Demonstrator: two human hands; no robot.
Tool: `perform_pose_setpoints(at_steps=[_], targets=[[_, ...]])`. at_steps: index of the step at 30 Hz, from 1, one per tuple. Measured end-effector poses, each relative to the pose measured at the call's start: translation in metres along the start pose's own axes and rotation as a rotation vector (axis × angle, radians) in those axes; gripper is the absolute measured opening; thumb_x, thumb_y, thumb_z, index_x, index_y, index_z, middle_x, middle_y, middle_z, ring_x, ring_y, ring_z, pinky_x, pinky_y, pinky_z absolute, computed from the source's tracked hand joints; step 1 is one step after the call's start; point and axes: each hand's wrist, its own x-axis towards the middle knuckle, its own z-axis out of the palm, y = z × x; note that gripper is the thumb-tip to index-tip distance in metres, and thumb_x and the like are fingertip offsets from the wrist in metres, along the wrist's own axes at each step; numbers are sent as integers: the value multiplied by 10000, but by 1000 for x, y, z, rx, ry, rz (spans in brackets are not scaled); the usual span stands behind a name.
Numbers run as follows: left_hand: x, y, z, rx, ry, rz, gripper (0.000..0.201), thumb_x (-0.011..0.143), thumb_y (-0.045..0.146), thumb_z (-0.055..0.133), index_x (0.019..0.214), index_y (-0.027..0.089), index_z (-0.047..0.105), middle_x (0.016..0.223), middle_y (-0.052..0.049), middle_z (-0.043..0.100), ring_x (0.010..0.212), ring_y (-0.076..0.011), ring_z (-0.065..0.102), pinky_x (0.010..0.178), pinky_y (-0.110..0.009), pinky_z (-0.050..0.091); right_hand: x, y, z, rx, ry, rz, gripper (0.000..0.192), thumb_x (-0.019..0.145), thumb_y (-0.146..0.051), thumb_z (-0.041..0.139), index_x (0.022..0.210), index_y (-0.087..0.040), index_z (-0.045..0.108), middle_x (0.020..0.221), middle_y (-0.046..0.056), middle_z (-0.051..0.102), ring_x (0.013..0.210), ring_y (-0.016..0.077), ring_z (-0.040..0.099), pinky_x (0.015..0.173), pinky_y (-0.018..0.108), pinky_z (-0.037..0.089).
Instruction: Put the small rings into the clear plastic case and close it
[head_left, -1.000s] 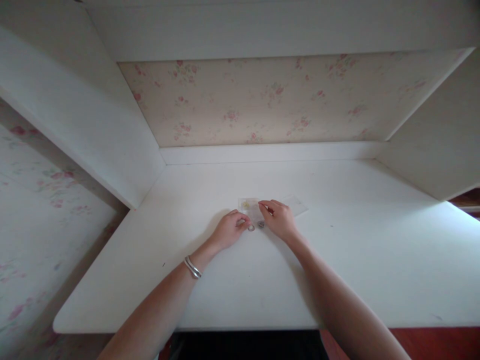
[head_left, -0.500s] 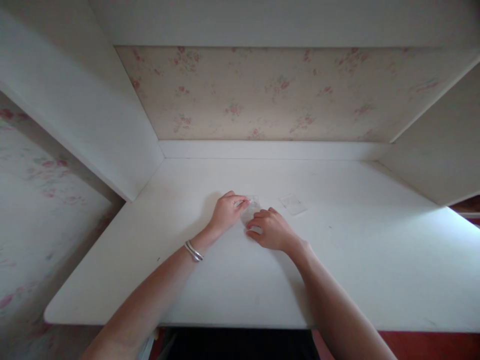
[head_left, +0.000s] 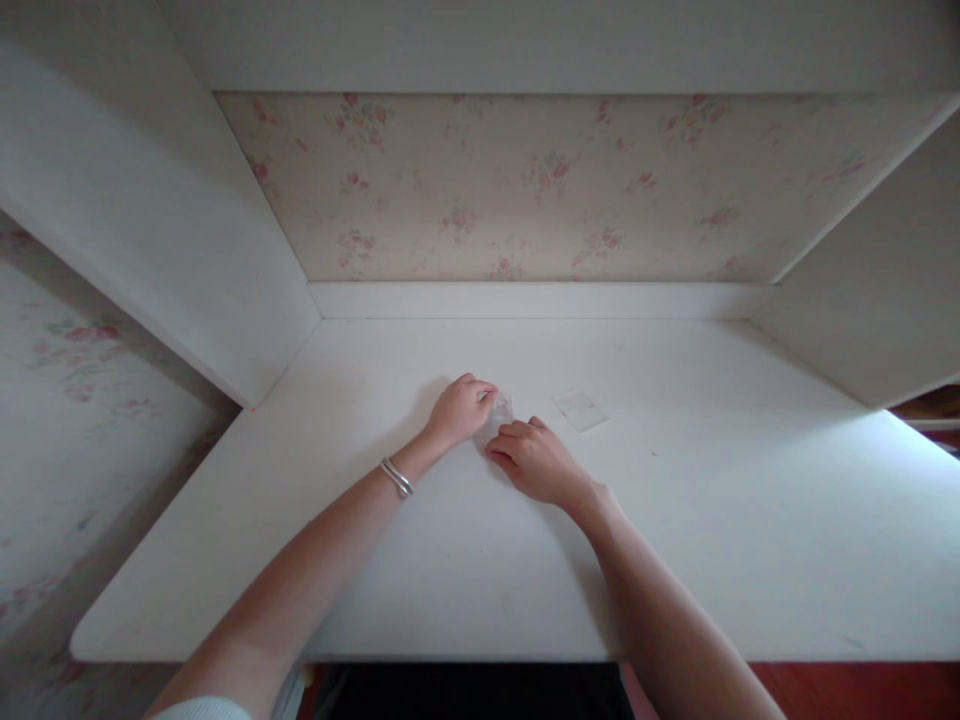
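Nearest, two bare forearms reach in over the near edge of the white painted desk [head_left: 750,520]; the left wrist wears a thin silver bangle [head_left: 397,478]. Further in, near the middle of the desk, the right hand [head_left: 536,462] lies knuckles up with its fingers curled toward the left, their tips pressed down on the surface; whether anything sits under them cannot be told. Just beyond and to the left, the left hand [head_left: 459,410] has its thumb and fingertips pinched together, a closed grip on the small clear plastic pouch [head_left: 501,408]. That pouch lies on the desk between the two hands, touching the left fingertips and just beside the right fingers. It is see-through and glossy, with a crinkled look and pale highlights; only a small part shows past the fingers, and its contents are too small to make out. To the right of it, a little apart from the hands, a second flat clear plastic sleeve [head_left: 579,409] lies on the desk, roughly rectangular and turned at an angle. Farthest, floral wallpaper [head_left: 525,190] backs the alcove.
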Motion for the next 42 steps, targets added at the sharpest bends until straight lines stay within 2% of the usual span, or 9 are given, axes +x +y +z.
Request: perform_pose_setpoints(at_steps=[4, 7, 11, 14, 19, 27, 34, 42], targets=[[-23, -2, -7, -102, 71, 2, 261, 885, 284, 448, 941, 166, 674, 853, -43, 630, 764, -139, 556, 740, -249, 436, 0, 5, -2, 120, 76, 34, 193, 886, -192, 474, 840, -219, 659, 826, 10, 638, 806, 129, 556, 719, 262, 291], [-47, -1, -8, -145, 41, -5, 259, 892, 284, 439, 976, 173, 657, 846, -35, 613, 732, -131, 543, 702, -242, 434, 2, 13, 1, 193, 190, 115, 186, 896, -212, 461, 866, -211, 645, 818, 14, 620, 763, 123, 549, 704, 245, 324], [-67, 4, -7, -143, -104, 51, 234, 877, 305, 475, 972, 203, 662, 861, -25, 602, 721, -121, 554, 708, -236, 437, 6, 26, 11, 248, 378, 263, 189, 902, -254, 453, 912, -203, 635, 827, 25, 605, 709, 123, 541, 667, 236, 358], [-72, 8, -7, -55, -188, 100, 215, 863, 342, 498, 927, 227, 668, 900, -22, 603, 773, -137, 582, 743, -247, 445, 10, 35, 18, 254, 451, 321, 200, 899, -274, 453, 905, -202, 640, 816, 30, 600, 690, 128, 539, 645, 234, 374], [-75, 9, -7, 93, -253, 135, 235, 891, 343, 440, 929, 256, 655, 942, -9, 600, 777, -149, 603, 736, -269, 455, 20, 43, 23, 233, 459, 333, 210, 888, -289, 462, 915, -216, 657, 818, 29, 603, 677, 126, 542, 655, 240, 390], [-76, 9, -7, 133, -286, 149, 273, 917, 346, 390, 947, 259, 647, 946, -13, 597, 791, -151, 603, 719, -262, 451, 30, 46, 26, 225, 410, 360, 225, 879, -304, 462, 907, -232, 673, 799, 19, 598, 666, 118, 540, 650, 234, 386], [-76, 9, -8, 138, -294, 144, 281, 928, 307, 367, 874, 244, 636, 908, -24, 592, 769, -156, 590, 670, -259, 431, 22, 41, 14, 226, 524, 399, 269, 883, -328, 436, 874, -201, 674, 724, 27, 584, 631, 129, 517, 634, 246, 377], [-74, 4, -7, 71, -276, 112, 235, 926, 326, 384, 914, 223, 594, 936, -24, 586, 760, -156, 589, 678, -266, 430, 8, 30, 8, 269, 492, 367, 263, 884, -334, 453, 869, -203, 680, 716, 24, 601, 640, 127, 524, 633, 241, 376]])
